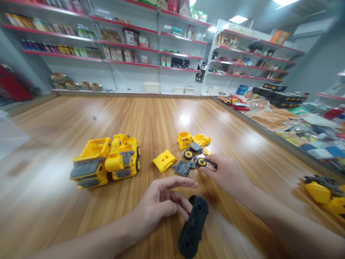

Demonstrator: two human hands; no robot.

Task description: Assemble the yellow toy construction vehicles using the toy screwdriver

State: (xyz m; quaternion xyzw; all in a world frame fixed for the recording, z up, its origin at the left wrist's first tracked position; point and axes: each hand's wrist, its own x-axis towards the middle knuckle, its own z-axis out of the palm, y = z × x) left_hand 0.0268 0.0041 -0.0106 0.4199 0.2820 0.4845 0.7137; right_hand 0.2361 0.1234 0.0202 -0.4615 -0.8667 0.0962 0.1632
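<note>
While the left hand (pixel 159 198) is resting, fingers parted, against the black toy chassis (pixel 194 226) on the wooden surface (pixel 129 115), the right hand (pixel 228 174) is pinching a small black part (pixel 212 164). Such light contact could be letting the chassis tip; its long axis is running forward, slanting slightly right.

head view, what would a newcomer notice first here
Probably the two bright yellow toy trucks standing side by side on the left of the wooden table. Next might come the right hand, its fingers among loose toy parts near the middle, and the left hand beside a long black part in the foreground. Behind it all, red-edged shelves of goods line the back.
</note>
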